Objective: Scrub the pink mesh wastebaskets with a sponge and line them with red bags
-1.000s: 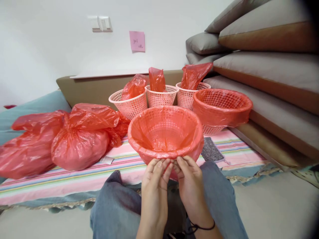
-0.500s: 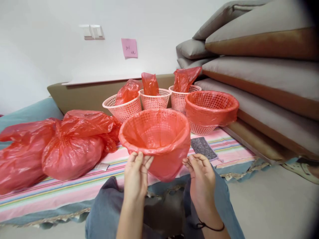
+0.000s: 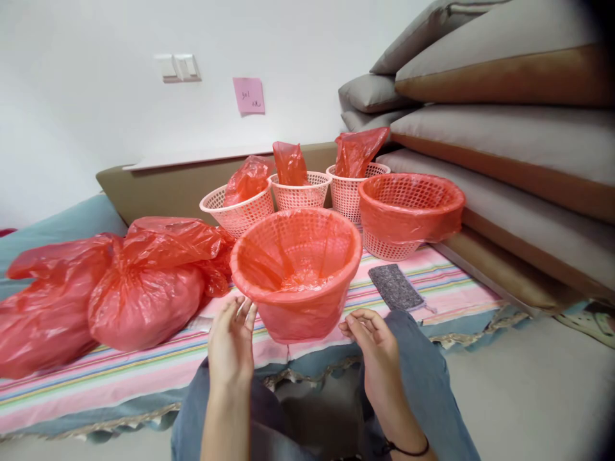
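I have the lined basket [image 3: 295, 272] at the near edge of the striped mat [image 3: 144, 371], its red bag folded over the rim so the liner stays put. My left hand [image 3: 231, 346] and right hand [image 3: 372, 346] flank it, fingers loosely spread, gripping nothing. Behind stand more baskets [image 3: 410, 208], full bags [image 3: 144, 294], stacked cushions [image 3: 504, 128] and a white wall [image 3: 96, 96].

Blue jeans [image 3: 423, 378]; black cord [image 3: 403, 448] on right wrist.

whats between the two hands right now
In the head view, the red-lined basket sits between the left hand and right hand; its bag-wrapped lower part fills the gap. Whether the fingertips touch it is unclear.
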